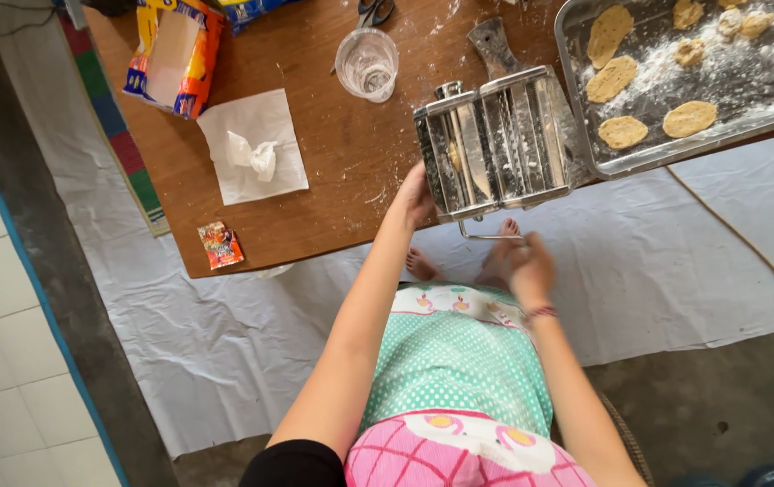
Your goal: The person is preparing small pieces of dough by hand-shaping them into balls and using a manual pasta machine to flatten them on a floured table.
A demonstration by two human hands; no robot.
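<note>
An opened yellow, orange and blue plastic bag (175,56) lies at the far left of the brown wooden desk (333,171). A small red square sachet (220,244) lies near the desk's front corner.

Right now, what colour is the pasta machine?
Shiny silver metal pasta machine, dusted with flour, in the head view.
</note>
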